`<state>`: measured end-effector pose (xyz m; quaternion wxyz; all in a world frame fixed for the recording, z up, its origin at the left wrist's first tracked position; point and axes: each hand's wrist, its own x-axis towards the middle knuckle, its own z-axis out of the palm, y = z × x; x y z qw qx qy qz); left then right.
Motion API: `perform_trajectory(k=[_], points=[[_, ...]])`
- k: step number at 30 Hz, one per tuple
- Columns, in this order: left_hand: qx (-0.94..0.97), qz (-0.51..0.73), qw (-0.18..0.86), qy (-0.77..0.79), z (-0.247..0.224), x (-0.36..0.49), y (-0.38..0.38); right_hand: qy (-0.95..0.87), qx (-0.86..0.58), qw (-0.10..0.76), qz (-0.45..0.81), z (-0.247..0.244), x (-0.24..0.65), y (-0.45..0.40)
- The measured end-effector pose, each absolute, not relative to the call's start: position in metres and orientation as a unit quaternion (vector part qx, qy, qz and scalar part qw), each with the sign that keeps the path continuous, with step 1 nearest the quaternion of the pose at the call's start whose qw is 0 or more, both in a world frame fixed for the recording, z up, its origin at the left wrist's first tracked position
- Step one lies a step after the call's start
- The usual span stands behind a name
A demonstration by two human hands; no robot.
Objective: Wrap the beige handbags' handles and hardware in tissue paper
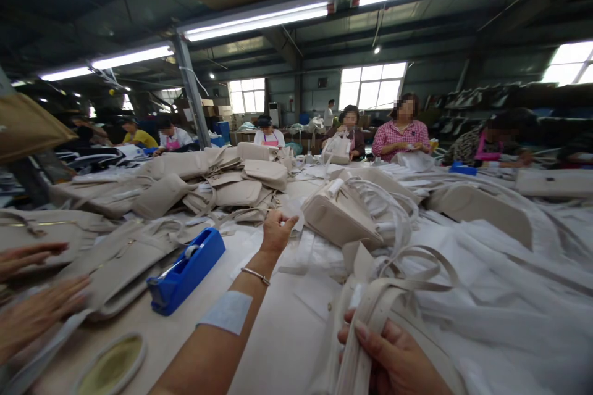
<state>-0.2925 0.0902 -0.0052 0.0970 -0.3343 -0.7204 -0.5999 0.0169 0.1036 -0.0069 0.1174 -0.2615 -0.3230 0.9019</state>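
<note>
My left hand (pixel 277 231) reaches forward over the table with its fingers pinched on a thin translucent sheet (pixel 293 207). A bracelet and a pale patch are on that forearm. At the lower right, my right hand (pixel 393 352) is closed round the strap (pixel 370 302) of a beige handbag, close to me. White wrapping covers parts of this bag. Just beyond my left hand, another beige handbag (pixel 343 216) lies tilted, its handles wrapped in clear plastic. To the left of my forearm stands a blue tape dispenser (pixel 188 271).
Another person's hands (pixel 41 308) rest by a beige bag (pixel 125 265) at the left. A round dish (pixel 111 364) sits at the near edge. Beige bags (pixel 245 182) are piled behind, and white wrapping sheets (pixel 486 284) spread over the right. Several people sit across the table.
</note>
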Motion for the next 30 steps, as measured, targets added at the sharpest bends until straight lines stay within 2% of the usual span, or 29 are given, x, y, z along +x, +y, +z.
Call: perform_trajectory(k=[5, 13, 18, 22, 26, 30], points=[[-0.352, -0.606, 0.062, -0.71, -0.004, -0.289, 0.092, -0.306, -0.262, 0.115, 0.908, -0.008, 0.016, 0.103], [-0.353, -0.609, -0.091, -0.705, -0.026, -0.279, 0.07, -0.347, -0.283, 0.136, 0.884, 0.003, 0.019, 0.099], [-0.289, -0.601, -0.182, -0.723, -0.052, -0.259, -0.007, -0.353, -0.286, 0.147, 0.879, 0.012, 0.023, 0.095], [-0.256, -0.595, -0.225, -0.727, -0.046, -0.232, -0.082, -0.351, -0.276, 0.145, 0.883, 0.013, 0.024, 0.093], [-0.254, -0.53, -0.233, -0.775, -0.04, -0.195, -0.162, -0.371, -0.267, 0.156, 0.876, 0.012, 0.026, 0.092], [-0.166, -0.511, -0.319, -0.781, -0.044, -0.135, -0.246, -0.392, -0.263, 0.178, 0.863, 0.015, 0.03, 0.09]])
